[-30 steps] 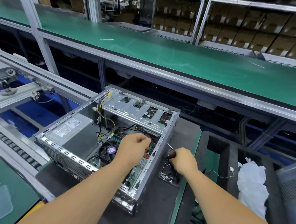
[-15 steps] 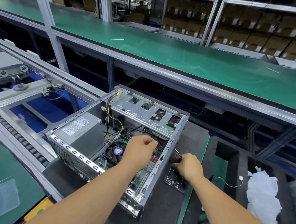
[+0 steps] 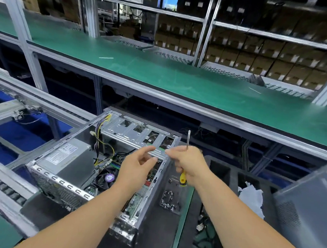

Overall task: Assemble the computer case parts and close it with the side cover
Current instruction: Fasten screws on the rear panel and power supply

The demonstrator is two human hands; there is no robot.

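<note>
Two bare forearms reach in from the bottom edge, uncovered from there to the wrists. No sleeve, cuff or glove shows on either. The left hand (image 3: 137, 166) and the right hand (image 3: 190, 164) carry no visible ring, watch or band. Fingernails look short and plain, though motion blur softens the fingertips.

case (image 3: 120, 133): bare sheet metal, dull silver sheen, punched and perforated
power supply (image 3: 66, 156): matt grey metal, white paper label
screwdriver (image 3: 187, 144): shiny metal shaft, glossy yellow plastic handle
screws (image 3: 168, 200): small, bright metal
surface (image 3: 157, 233): matt black mat, soft-looking
bench (image 3: 180, 81): smooth green mat, slight sheen, aluminium edge
cover (image 3: 309, 211): matt grey metal, perforated patch
wrap (image 3: 251, 198): crumpled white, thin
boxes (image 3: 257, 58): brown cardboard
</note>
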